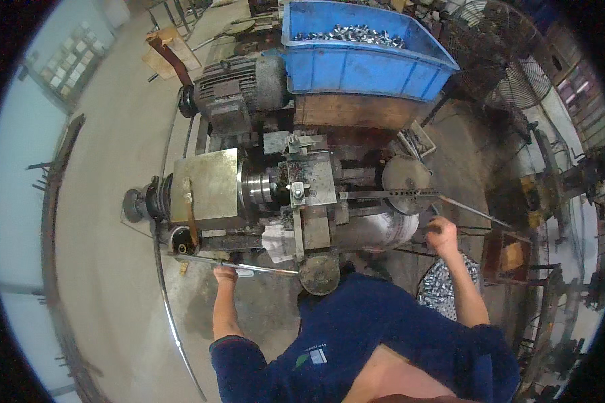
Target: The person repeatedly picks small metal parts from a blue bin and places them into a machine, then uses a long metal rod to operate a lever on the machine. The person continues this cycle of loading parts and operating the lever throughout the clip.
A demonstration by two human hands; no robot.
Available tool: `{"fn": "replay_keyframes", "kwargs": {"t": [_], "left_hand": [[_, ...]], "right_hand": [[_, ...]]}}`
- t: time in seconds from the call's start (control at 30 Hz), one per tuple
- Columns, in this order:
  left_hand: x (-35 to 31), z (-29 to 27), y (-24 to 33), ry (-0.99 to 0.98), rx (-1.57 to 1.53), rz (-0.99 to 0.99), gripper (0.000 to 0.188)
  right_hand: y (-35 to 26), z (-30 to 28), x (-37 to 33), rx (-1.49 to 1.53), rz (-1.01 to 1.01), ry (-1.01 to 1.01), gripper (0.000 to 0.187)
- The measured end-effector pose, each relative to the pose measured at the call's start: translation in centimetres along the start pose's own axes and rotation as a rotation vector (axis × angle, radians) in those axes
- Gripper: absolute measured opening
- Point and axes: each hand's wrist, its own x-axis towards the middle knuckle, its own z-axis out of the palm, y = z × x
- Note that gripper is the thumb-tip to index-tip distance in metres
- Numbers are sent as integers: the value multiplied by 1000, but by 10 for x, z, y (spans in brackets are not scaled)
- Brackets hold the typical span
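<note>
A small lathe-like machine stands in front of me, with a greenish metal headstock cover (205, 189), a shiny spindle (257, 188) and a greasy tool slide (323, 181). My left hand (226, 273) is low at the machine's front, just below a long steel lever rod (242, 264); its fingers are mostly hidden. To the right, my right hand (441, 235) is curled closed below a round metal disc (407, 183), near the end of a white wrapped cylinder (380, 230). Whatever that hand grips, if anything, cannot be made out.
Behind the machine are an electric motor (238, 86) and a blue crate (376, 70) holding many small metal parts. More shiny parts fill a round container (431, 289) by my right forearm. A brown box (497, 265) and a large fan (526, 84) stand right.
</note>
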Motion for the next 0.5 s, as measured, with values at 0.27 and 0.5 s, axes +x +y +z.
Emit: {"fn": "replay_keyframes", "kwargs": {"t": [0.27, 0.5], "left_hand": [[-48, -27, -36, 235, -656, -132, 31], [-84, -81, -38, 447, -1704, -266, 36]], "right_hand": [[162, -9, 27, -515, 348, -55, 62], [204, -8, 36, -721, 505, -139, 45]]}}
